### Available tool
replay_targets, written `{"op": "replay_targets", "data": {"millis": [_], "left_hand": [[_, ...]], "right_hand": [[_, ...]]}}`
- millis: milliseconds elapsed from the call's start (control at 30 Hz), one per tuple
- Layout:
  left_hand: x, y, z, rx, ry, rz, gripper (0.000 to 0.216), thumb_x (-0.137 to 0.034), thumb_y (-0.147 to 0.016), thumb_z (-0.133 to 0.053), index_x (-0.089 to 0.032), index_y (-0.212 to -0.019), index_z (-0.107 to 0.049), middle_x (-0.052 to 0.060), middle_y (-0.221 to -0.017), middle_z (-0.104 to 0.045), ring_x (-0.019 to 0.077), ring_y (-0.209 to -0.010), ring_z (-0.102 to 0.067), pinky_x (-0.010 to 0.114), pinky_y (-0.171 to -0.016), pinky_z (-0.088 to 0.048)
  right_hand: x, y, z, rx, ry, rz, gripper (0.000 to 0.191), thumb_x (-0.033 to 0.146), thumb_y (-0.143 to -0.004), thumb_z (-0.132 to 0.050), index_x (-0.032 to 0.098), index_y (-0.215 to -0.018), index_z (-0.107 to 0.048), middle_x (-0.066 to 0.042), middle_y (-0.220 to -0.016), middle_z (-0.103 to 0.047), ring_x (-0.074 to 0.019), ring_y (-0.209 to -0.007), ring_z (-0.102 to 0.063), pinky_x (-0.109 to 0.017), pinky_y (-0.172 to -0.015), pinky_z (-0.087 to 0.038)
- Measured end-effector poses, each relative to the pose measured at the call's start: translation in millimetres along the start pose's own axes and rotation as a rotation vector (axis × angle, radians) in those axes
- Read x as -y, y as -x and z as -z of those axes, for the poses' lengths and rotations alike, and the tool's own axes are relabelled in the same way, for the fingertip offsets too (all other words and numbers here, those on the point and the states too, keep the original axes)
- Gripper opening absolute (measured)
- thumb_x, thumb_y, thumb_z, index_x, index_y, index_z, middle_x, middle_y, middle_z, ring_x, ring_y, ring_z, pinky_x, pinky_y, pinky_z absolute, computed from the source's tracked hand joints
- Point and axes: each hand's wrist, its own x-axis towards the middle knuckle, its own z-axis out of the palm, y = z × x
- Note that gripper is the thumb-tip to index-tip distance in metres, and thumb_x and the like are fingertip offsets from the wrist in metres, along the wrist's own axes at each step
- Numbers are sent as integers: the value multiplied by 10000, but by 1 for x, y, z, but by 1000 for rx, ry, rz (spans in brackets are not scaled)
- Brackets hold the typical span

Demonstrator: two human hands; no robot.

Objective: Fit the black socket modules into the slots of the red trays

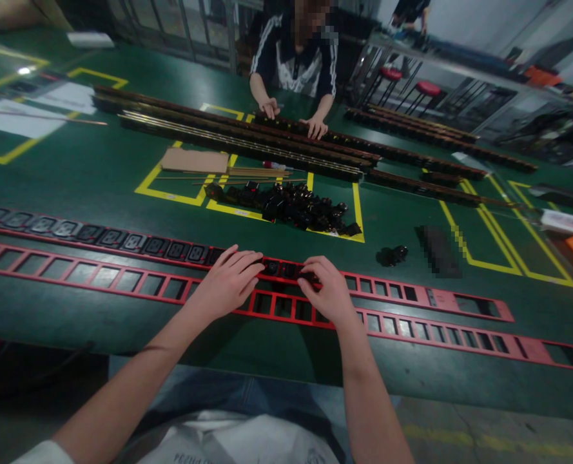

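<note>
Two long red metal strips with rows of rectangular cut-outs lie across the green table in front of me. The far strip (392, 293) holds several black sockets (136, 242) along its left part. My left hand (228, 281) rests flat on this strip, fingers stretched out and together over a socket. My right hand (327, 290) presses down on a black socket (286, 269) with curled fingertips. The near strip (97, 276) has bare cut-outs and passes under both hands.
A heap of loose black sockets (291, 206) lies inside yellow floor-tape marking. A small black part (392, 256) sits to the right. Long dark strips (247, 138) stretch across the far side, where another person's hands (291, 116) work. A cardboard piece (194, 160) lies at left.
</note>
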Motion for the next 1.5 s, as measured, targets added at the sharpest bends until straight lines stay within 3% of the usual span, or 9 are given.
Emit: {"op": "replay_targets", "data": {"millis": [867, 1500], "left_hand": [[1, 0, -2, 7, 12, 7, 289, -201, -985, -466, -179, -1203, -655, 99, -1386, -611, 264, -1282, -557, 553, -1186, -324], [1, 0, -2, -5, 24, 10, 284, -196, -985, -463, -178, -1188, -660, 99, -1374, -620, 261, -1276, -564, 547, -1183, -332]], "right_hand": [[0, 0, 0, -17, -21, -7, 57, 183, -882, -614, 219, -877, -571, -78, -1065, -628, -223, -1024, -606, -376, -883, -513], [-5, -2, -4, -89, -29, -33, 182, 207, -927, -553, 225, -751, -511, -74, -977, -627, -197, -893, -611, -348, -797, -514]]}}
